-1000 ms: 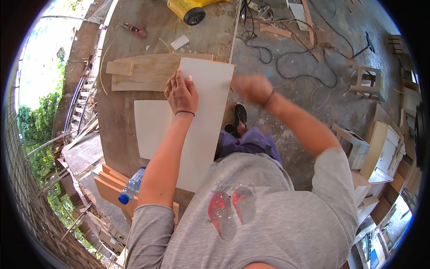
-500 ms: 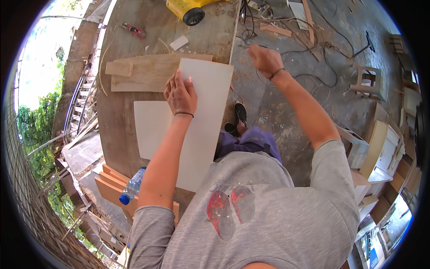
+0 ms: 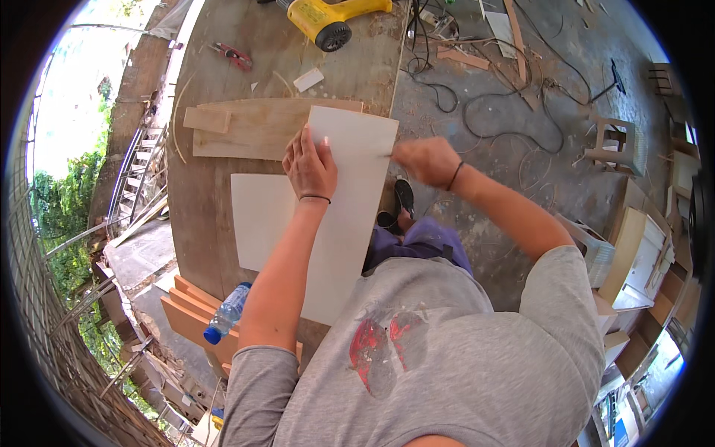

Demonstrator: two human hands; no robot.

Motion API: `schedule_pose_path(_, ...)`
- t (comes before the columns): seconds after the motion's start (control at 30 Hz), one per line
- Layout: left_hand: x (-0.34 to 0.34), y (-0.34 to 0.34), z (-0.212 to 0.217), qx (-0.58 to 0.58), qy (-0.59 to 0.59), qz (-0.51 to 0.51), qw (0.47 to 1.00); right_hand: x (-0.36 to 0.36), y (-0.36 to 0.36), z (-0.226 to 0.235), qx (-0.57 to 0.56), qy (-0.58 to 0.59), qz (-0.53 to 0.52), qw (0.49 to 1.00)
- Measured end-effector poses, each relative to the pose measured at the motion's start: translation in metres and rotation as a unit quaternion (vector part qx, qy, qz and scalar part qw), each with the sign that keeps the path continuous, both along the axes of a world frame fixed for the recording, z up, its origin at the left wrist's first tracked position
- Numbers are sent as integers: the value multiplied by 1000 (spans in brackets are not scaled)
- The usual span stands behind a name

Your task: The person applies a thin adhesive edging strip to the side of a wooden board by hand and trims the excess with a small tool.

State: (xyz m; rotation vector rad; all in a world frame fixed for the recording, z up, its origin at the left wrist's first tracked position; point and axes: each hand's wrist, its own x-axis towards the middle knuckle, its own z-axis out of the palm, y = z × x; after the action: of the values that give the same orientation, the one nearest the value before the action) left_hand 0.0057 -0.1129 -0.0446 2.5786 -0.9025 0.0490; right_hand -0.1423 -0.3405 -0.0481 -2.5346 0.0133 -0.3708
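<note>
A white L-shaped board [image 3: 341,223] lies on the wooden worktable, its long right edge along the table's side. My left hand [image 3: 310,165] rests on its upper part, fingers stretched out and thumb apart. At the board's right edge is my right hand [image 3: 428,161], its fingers closed, slightly blurred. A small dark tip shows at those fingers against the edge; what they hold is too small to name. Beyond the board, partly under it, lies a thin plywood strip [image 3: 253,138] with a small wood block [image 3: 208,119] on its left end.
A yellow heat gun [image 3: 320,22], a red cutter knife [image 3: 234,56] and a white scrap [image 3: 307,80] lie at the table's far end. Near my left forearm are a water bottle [image 3: 228,313] and orange-brown boards [image 3: 195,316]. Cables [image 3: 514,134] and a stool [image 3: 620,145] are on the floor at right.
My right hand has come down and left from above the floor to the board's right edge. The left hand keeps its place on the board. The whole view has shifted slightly.
</note>
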Motion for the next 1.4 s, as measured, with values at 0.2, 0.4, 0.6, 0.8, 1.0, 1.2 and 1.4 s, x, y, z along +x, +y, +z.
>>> schedule_pose_path(0.2,1,0,1,-2,8,-2,1000,1,0,3,-65,113,-137,982)
schedule_pose_path(0.4,1,0,0,-8,10,5,1000,1,0,4,-79,141,0,987)
schedule_pose_path(0.6,-1,0,2,10,14,15,1000,0,1,12,-48,39,-67,996)
schedule_pose_path(0.8,-2,-2,3,3,18,22,1000,3,0,16,-175,173,-130,961)
schedule_pose_path(1.0,-2,-3,3,3,14,23,1000,6,-6,23,-59,151,18,987)
schedule_pose_path(1.2,-2,-2,4,11,19,29,999,3,-7,24,-16,109,-118,987)
schedule_pose_path(1.4,-1,-2,2,7,13,26,1000,-3,2,5,-64,70,-106,990)
